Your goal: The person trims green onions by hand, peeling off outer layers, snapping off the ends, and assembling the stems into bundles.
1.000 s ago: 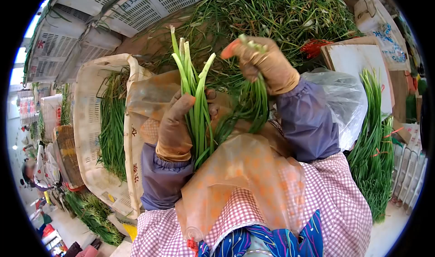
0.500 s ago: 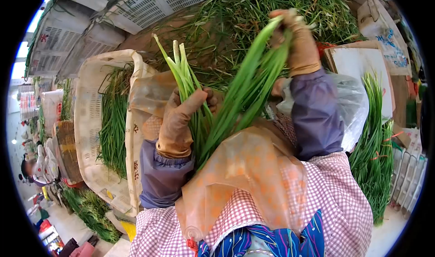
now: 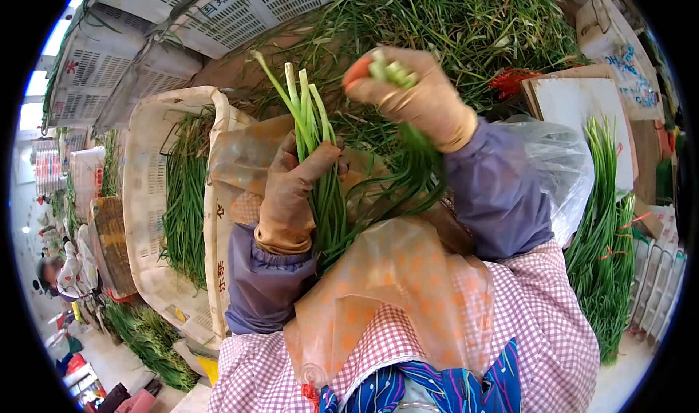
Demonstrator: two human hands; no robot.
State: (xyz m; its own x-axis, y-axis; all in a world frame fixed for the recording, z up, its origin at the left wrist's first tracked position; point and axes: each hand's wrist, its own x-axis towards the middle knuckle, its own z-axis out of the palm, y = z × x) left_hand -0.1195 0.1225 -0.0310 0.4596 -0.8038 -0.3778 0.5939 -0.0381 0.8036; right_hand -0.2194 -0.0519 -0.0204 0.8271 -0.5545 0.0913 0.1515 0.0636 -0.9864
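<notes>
My left hand (image 3: 295,194), in a brown glove, is closed round a small bunch of green stalks (image 3: 303,122) whose pale ends point up and whose leaves hang down to my apron (image 3: 393,274). To the right and a little higher, my gloved right hand (image 3: 419,96) grips a second bunch of stalks (image 3: 393,72). The pale ends of that bunch poke out beside an orange-covered fingertip, and its leaves droop below the hand, blurred. Some of these leaves reach across toward the left bunch.
A white crate (image 3: 217,216) with green stalks (image 3: 186,209) stands at the left. Loose leaves (image 3: 466,34) are heaped ahead. Tied bundles (image 3: 601,253) lie at the right beside a white board (image 3: 575,114) and clear plastic (image 3: 557,165). A person (image 3: 54,271) is at the far left.
My right hand rose with its bunch half a second ago, stretching the leaves upward, and has now come back down and left, leaves drooping. My left hand has stayed nearly in place.
</notes>
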